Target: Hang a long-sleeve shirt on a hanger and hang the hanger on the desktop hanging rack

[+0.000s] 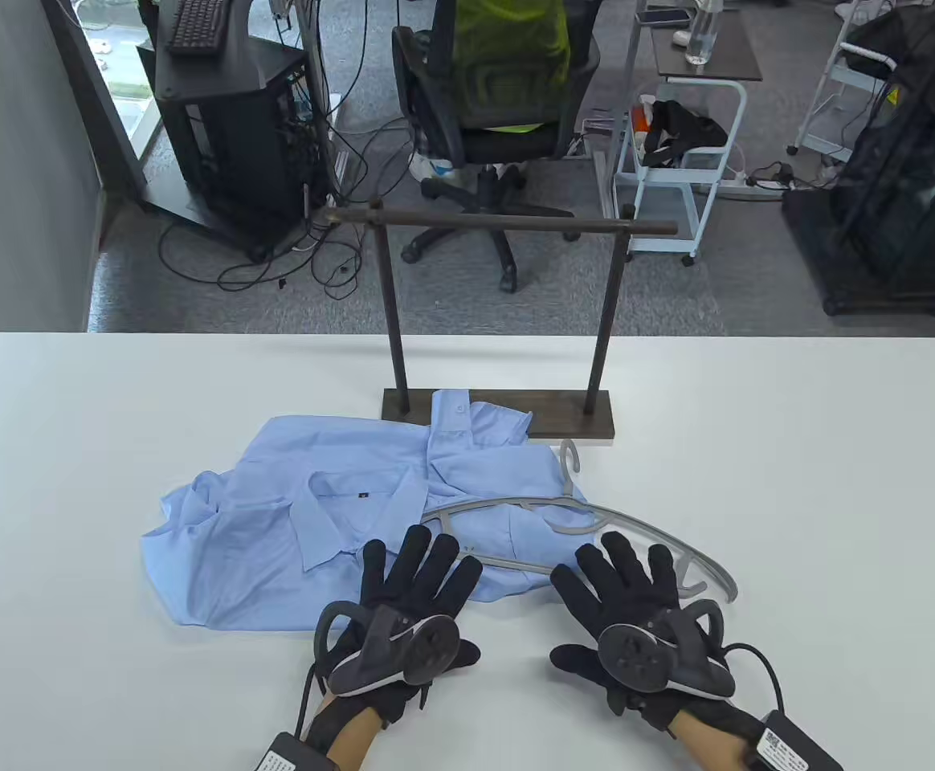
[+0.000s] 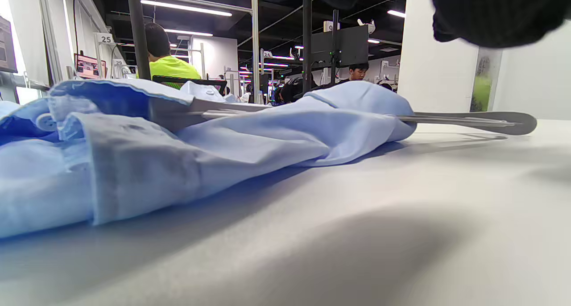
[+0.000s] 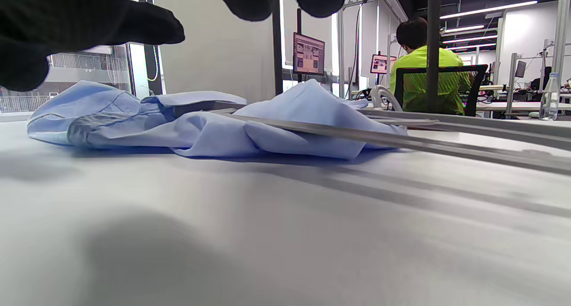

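A crumpled light-blue long-sleeve shirt (image 1: 331, 514) lies at the middle of the white table (image 1: 797, 482). A grey plastic hanger (image 1: 652, 536) lies flat, partly on the shirt's right side, with its hook (image 1: 570, 459) pointing toward the rack. The dark desktop rack (image 1: 508, 222) stands just behind the shirt, and nothing hangs on its bar. My left hand (image 1: 418, 566) lies flat with fingers spread at the shirt's near edge. My right hand (image 1: 624, 572) is flat too, fingers straight over the hanger's lower bar. The wrist views show the shirt (image 2: 178, 150) (image 3: 200, 123) and hanger (image 2: 468, 121) (image 3: 401, 141) at table height, with fingertips (image 2: 499, 11) (image 3: 89, 25) above.
The rack's base (image 1: 564, 424) is partly covered by the shirt's far edge. Beyond the table stand an office chair (image 1: 491, 96), a white cart (image 1: 676, 161) and a computer tower (image 1: 226, 120). A person in a yellow-green top (image 3: 424, 69) sits in the background.
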Motion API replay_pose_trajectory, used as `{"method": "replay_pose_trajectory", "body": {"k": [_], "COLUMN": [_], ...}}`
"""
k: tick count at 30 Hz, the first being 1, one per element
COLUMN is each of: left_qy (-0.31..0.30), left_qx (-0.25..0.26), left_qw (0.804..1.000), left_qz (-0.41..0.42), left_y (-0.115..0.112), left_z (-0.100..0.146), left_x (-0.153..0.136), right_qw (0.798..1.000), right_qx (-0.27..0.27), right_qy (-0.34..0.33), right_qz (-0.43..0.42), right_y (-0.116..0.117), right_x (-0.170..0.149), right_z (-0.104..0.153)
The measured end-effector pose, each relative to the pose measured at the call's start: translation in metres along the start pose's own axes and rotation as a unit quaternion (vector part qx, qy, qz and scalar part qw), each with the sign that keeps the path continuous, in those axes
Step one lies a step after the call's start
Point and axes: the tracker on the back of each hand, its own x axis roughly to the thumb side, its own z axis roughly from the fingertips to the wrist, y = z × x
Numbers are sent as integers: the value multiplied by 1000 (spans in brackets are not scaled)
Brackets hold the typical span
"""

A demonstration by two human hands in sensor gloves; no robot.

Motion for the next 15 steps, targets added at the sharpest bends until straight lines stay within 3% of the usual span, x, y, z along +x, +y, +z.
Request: {"method": "replay_pose_trajectory", "body": {"k": [15], "left_qy": [-1], "left_qx": [10], "left_qw": [1000], "left_qz": [-4], "left_y": [5], "left_z": [-3], "left_x": [1], "right_qw": [1000], "right_qx": [0], "right_qy": [-3], "right_qz": [7], "right_y": [-1], "right_x": [1], "right_z": [-1]}}
